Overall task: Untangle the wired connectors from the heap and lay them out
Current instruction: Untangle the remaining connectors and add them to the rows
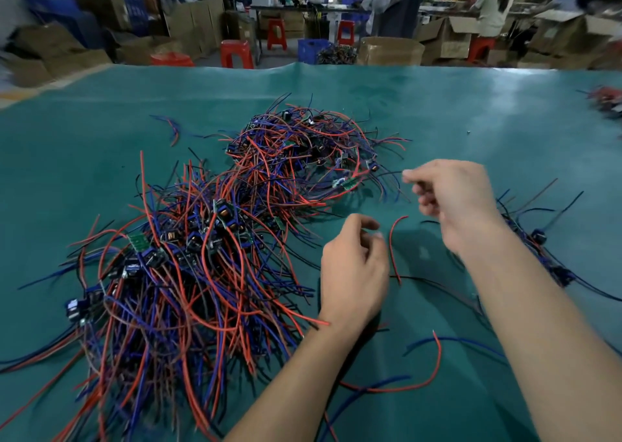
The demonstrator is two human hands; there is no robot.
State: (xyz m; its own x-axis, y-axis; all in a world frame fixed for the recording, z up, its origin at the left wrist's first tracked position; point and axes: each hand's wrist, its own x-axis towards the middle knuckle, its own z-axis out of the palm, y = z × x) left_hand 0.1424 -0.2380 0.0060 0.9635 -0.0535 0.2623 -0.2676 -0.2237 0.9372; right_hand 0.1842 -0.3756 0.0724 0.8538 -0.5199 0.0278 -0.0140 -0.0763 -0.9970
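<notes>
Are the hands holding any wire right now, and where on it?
Cannot be told: left hand and right hand have curled fingers, blurred; no pinched wire shows clearly.

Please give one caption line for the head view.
Two hands, left and right, work beside a wire heap on a green table.

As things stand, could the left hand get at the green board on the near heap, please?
Probably yes: the left hand hovers right of the heap, and the green board lies exposed on top; only loose wires lie between.
</notes>
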